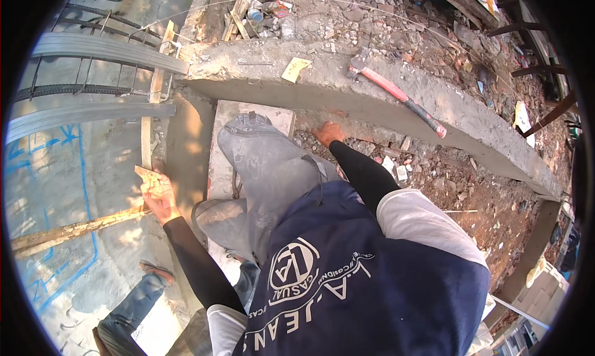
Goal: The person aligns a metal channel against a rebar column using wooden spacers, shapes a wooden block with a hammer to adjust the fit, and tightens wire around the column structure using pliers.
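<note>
My left hand (160, 195) is closed around a small, rough-edged piece of wood (147, 175), beside the upright wooden strip (146, 136) on the wall's left side. A long wooden batten (80, 230) ends close to that hand's wrist. My right hand (328, 133) reaches down to the rubble at the foot of the low concrete wall (372, 111). Its fingers bend downward with their tips hidden, so whether it grips anything cannot be told. A hammer (400, 92) with a red and black handle lies on top of the wall, beyond my right hand.
Two grey metal channels (111, 52) and steel rebar (68, 91) lie at the upper left. A pale slab (282, 117) is under my legs. Broken bricks and rubble (434, 176) cover the ground to the right. Another person's jeans-clad leg (127, 316) and foot (157, 271) show at lower left.
</note>
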The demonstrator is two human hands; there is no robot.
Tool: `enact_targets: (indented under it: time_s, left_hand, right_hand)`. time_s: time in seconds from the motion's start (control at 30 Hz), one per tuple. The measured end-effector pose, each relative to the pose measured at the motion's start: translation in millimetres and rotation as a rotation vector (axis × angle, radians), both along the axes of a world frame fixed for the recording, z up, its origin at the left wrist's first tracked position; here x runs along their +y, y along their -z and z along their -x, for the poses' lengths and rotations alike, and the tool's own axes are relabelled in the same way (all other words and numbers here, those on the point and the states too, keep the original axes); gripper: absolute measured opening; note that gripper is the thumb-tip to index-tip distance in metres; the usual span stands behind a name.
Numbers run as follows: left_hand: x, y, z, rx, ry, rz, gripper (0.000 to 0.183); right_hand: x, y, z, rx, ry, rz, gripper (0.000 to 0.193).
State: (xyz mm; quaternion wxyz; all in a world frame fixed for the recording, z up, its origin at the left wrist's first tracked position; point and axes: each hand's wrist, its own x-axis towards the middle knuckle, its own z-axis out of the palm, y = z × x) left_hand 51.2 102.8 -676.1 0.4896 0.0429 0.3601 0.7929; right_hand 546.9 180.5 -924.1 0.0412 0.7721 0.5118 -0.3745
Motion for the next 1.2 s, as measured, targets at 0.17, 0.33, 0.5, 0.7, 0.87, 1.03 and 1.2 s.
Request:
enact_targets:
  time_s: [0.17, 0.33, 0.5, 0.7, 0.87, 1.03, 1.2]
  left_hand:
    - [-60, -16, -15, 0.046, 0.035, 0.021, 0.045]
    - [-99, -15, -66, 0.028, 0.029, -0.06, 0.054]
    - [-73, 20, -92, -0.054, 0.077, 0.025, 0.055]
    - [-120, -14, -94, -0.106, -0.005, 0.106, 0.065]
    - [-125, 4, -78, -0.084, 0.107, 0.158, 0.076]
    - [-128, 7, -73, -0.18, 0.116, 0.204, 0.083]
    - [-117, 3, -84, -0.096, 0.116, 0.252, 0.084]
  right_hand:
    - [-18, 43, 2, 0.098, 0.079, -0.141, 0.054]
    - [-17, 75, -44, 0.554, 0.211, -0.298, 0.053]
    - [-46, 137, -60, 0.061, -0.102, -0.552, 0.055]
    - [-11, 10, -99, 0.941, 0.232, 0.476, 0.045]
    - [-5, 11, -156, 0.632, -0.083, 0.325, 0.039]
    - [-35, -26, -148, 0.95, 0.034, 0.636, 0.044]
    - [-97, 13, -222, 0.972, 0.427, 0.288, 0.045]
